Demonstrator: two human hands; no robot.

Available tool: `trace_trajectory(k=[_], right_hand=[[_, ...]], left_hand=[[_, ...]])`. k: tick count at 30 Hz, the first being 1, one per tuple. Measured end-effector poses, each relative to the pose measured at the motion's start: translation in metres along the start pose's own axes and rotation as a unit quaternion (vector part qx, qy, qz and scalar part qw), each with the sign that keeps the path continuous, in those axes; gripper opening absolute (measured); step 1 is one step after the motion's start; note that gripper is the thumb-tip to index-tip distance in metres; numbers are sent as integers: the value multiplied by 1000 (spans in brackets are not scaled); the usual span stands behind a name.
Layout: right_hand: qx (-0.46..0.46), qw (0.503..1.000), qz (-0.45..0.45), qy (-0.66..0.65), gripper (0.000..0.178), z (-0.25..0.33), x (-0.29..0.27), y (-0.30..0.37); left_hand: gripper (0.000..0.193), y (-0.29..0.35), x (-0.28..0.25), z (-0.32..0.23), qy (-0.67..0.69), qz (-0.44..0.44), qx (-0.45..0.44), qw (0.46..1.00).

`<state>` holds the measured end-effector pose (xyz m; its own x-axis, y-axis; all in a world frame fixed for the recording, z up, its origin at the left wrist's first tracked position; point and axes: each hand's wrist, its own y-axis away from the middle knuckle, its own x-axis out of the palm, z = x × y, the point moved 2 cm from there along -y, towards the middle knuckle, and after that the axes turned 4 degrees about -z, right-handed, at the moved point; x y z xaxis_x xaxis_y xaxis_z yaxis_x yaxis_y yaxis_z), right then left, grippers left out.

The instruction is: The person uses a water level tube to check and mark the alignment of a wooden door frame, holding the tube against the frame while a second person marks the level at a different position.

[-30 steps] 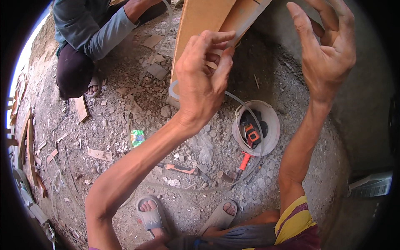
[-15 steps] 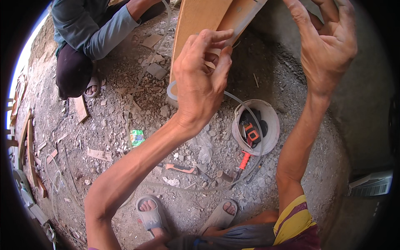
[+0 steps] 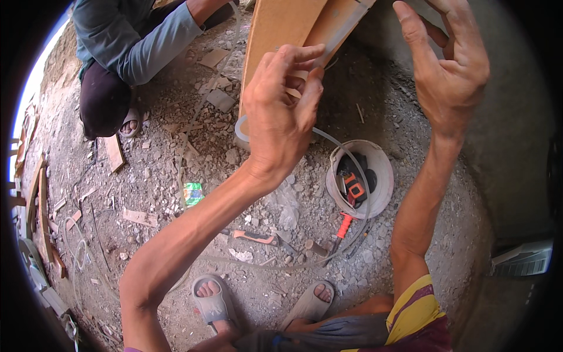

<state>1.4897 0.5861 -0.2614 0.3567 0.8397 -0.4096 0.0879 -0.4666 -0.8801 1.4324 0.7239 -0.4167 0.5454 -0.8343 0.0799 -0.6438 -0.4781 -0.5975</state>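
My left hand [image 3: 280, 111] is closed around a clear flexible hose [image 3: 345, 28], thumb and fingers pinching it along the face of an upright wooden post [image 3: 284, 26]. Below that grip the hose loops behind my wrist, passes over a bucket and curves down to the ground. To the right of the post's top, my right hand [image 3: 450, 76] is raised with thumb and fingers apart, holding nothing visible. Its upper fingertips are cut off by the picture's edge.
A whitish bucket [image 3: 384, 185] holds an orange-and-black tape measure [image 3: 355, 189]. An orange-handled tool [image 3: 345, 225], a handsaw-like tool [image 3: 255, 237] and wood scraps [image 3: 141, 217] lie on rubble. At upper left, a person in a blue-grey sleeve [image 3: 158, 56] crouches near a hose.
My right hand has shifted left, closer to the post. The left hand keeps its grip on the hose, with hardly any movement.
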Motion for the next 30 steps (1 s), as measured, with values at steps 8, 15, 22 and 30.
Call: trace_trajectory(k=[8, 15, 22, 30], right_hand=[[-14, 1000, 11, 23, 30, 2, 2, 0], [-4, 999, 20, 47, 30, 4, 3, 4], [22, 999, -15, -28, 36, 6, 4, 8], [-38, 994, 7, 101, 34, -7, -8, -1]], left_hand=[[33, 1, 1, 3, 20, -2, 9, 1000], [31, 1, 0, 3, 27, -15, 9, 999], [29, -4, 0, -2, 17, -33, 41, 998], [29, -3, -2, -14, 13, -14, 47, 999]])
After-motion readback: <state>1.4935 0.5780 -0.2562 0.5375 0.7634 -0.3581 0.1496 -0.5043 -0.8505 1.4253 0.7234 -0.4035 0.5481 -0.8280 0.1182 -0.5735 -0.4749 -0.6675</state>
